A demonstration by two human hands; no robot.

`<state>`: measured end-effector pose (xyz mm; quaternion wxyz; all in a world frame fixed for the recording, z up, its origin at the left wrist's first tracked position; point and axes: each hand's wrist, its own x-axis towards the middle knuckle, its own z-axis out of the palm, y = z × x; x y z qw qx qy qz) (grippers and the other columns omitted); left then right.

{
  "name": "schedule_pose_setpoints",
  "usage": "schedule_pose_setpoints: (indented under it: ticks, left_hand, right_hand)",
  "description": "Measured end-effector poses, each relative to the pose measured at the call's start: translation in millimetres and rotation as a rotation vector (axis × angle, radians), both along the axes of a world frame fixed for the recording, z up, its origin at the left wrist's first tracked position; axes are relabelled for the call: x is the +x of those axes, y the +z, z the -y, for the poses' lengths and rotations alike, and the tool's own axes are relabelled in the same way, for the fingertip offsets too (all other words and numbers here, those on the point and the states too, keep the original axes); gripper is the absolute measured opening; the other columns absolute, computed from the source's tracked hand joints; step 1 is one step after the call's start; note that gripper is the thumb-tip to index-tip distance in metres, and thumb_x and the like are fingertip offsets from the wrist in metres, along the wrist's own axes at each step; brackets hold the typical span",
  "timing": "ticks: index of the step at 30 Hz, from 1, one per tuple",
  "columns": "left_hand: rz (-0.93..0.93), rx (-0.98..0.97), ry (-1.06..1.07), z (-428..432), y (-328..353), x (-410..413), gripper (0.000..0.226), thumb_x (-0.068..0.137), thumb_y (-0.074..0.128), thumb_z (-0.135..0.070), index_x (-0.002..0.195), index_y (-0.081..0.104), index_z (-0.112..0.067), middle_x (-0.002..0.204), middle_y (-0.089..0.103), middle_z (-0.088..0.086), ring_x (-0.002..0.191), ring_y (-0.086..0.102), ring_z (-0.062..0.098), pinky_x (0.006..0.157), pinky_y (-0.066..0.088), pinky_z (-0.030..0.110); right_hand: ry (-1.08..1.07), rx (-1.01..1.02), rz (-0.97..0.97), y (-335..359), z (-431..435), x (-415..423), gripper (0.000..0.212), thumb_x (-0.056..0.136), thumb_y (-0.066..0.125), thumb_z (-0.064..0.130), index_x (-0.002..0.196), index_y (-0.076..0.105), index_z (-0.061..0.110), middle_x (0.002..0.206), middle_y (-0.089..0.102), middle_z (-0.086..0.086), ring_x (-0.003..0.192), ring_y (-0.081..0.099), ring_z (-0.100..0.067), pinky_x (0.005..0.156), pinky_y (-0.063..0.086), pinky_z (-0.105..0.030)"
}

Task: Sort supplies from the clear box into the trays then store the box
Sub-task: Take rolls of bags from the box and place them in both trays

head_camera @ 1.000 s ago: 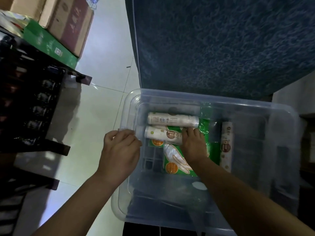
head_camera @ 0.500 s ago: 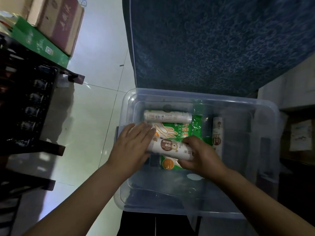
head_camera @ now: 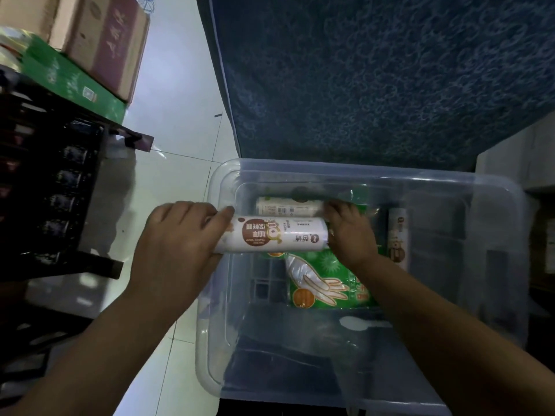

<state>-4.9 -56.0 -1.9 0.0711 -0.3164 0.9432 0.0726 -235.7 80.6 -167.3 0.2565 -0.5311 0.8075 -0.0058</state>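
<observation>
Since half a second ago the wrap roll (head_camera: 276, 235) has passed across: the left hand (head_camera: 177, 244) now grips its left end, fingers curled over the top, and holds it level above the left rim of the clear box (head_camera: 375, 175). The right hand (head_camera: 350, 235) has shifted to the back of the box, its fingertips at the right end of a second roll (head_camera: 288, 206) – whether they close on it or only touch, I cannot tell.

By my judgement the unloading step is under way, with most of the sorting still to do. Next the held roll wants carrying out to a tray, though no tray shows plainly here.

Both rolls are smooth cylinders in glossy printed film, likely slippery. A third roll (head_camera: 397, 238) lies along the right side. A flat green glove packet (head_camera: 324, 283) lies limp and crinkly on the floor of the box. The box walls are thin, translucent plastic – easy to misjudge.
</observation>
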Motion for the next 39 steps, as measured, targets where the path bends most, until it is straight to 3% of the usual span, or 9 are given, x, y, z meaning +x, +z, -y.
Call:
schedule_pose_setpoints:
  ticks: [3, 6, 9, 14, 19, 25, 32, 35, 39]
  left_hand:
    - [-0.009, 0.047, 0.043, -4, -5, 7, 0.057, 0.056, 0.088, -0.022, 0.106, 0.069, -0.001, 0.093, 0.071, 0.021, 0.081, 0.065, 0.040, 0.074, 0.050, 0.049]
    - [-0.037, 0.096, 0.103, -7, -8, 11, 0.062, 0.054, 0.089, -0.024, 0.108, 0.067, -0.001, 0.093, 0.070, 0.020, 0.081, 0.064, 0.040, 0.072, 0.051, 0.048]
    - [-0.060, 0.105, 0.156, -7, -10, 12, 0.065, 0.052, 0.090, -0.026, 0.108, 0.066, -0.002, 0.093, 0.070, 0.020, 0.080, 0.064, 0.038, 0.071, 0.052, 0.047]
    - [-0.038, 0.120, 0.189, -7, -9, 10, 0.065, 0.054, 0.089, -0.034, 0.108, 0.064, -0.007, 0.095, 0.069, 0.014, 0.081, 0.063, 0.032, 0.069, 0.050, 0.040]
    - [-0.057, 0.216, 0.266, -19, 10, 8, 0.066, 0.065, 0.075, -0.056, 0.115, 0.057, -0.017, 0.104, 0.066, 0.005, 0.084, 0.059, 0.017, 0.064, 0.043, 0.025]
    - [-0.165, 0.236, 0.093, -46, 70, -4, 0.061, 0.067, 0.074, -0.055, 0.113, 0.059, -0.019, 0.102, 0.066, 0.003, 0.086, 0.060, 0.022, 0.062, 0.045, 0.029]
    - [-0.298, 0.333, -0.085, -96, 147, -39, 0.054, 0.076, 0.066, -0.052, 0.120, 0.052, -0.023, 0.109, 0.061, 0.001, 0.092, 0.059, 0.025, 0.063, 0.043, 0.032]
    - [-0.340, 0.389, -0.194, -132, 175, -63, 0.048, 0.078, 0.066, -0.049, 0.117, 0.053, -0.025, 0.106, 0.060, 0.000, 0.089, 0.058, 0.025, 0.065, 0.043, 0.034]
    - [-0.424, 0.517, -0.378, -196, 206, -86, 0.042, 0.078, 0.069, -0.038, 0.114, 0.054, -0.021, 0.100, 0.055, 0.000, 0.089, 0.054, 0.024, 0.072, 0.045, 0.039]
  right_hand:
    - [-0.006, 0.038, -0.148, -14, -1, 9, 0.056, 0.071, 0.073, 0.029, 0.121, 0.053, 0.012, 0.116, 0.055, -0.018, 0.104, 0.049, -0.035, 0.085, 0.041, -0.043]
    - [-0.057, 0.046, -0.188, -18, -1, 14, 0.045, 0.073, 0.070, 0.021, 0.115, 0.055, 0.012, 0.112, 0.057, -0.018, 0.101, 0.050, -0.035, 0.083, 0.042, -0.042]
    - [-0.086, 0.096, -0.083, -11, -6, 17, 0.042, 0.070, 0.068, 0.013, 0.109, 0.051, 0.007, 0.105, 0.062, -0.017, 0.093, 0.057, -0.033, 0.075, 0.042, -0.035]
    - [-0.139, 0.278, -0.017, 29, -32, 23, 0.053, 0.070, 0.070, 0.035, 0.114, 0.053, 0.011, 0.114, 0.054, -0.011, 0.102, 0.053, -0.027, 0.082, 0.047, -0.035]
    - [-0.344, 0.291, 0.034, 107, -79, 35, 0.039, 0.070, 0.069, 0.029, 0.103, 0.054, 0.015, 0.104, 0.063, -0.008, 0.089, 0.063, -0.028, 0.066, 0.048, -0.031]
    - [-0.627, 0.075, 0.001, 214, -140, 67, 0.043, 0.068, 0.071, 0.042, 0.101, 0.054, 0.020, 0.100, 0.065, -0.003, 0.088, 0.064, -0.027, 0.064, 0.047, -0.032]
    - [-0.907, -0.161, -0.070, 331, -219, 98, 0.040, 0.068, 0.068, 0.042, 0.103, 0.055, 0.031, 0.096, 0.063, 0.007, 0.082, 0.063, -0.016, 0.063, 0.051, -0.031]
    - [-1.020, -0.250, -0.088, 369, -270, 116, 0.040, 0.067, 0.071, 0.047, 0.102, 0.052, 0.038, 0.086, 0.054, 0.017, 0.072, 0.056, -0.001, 0.055, 0.048, -0.021]
    - [-1.183, -0.271, -0.143, 407, -338, 148, 0.038, 0.066, 0.069, 0.044, 0.096, 0.045, 0.045, 0.083, 0.050, 0.019, 0.067, 0.050, 0.003, 0.051, 0.036, -0.012]
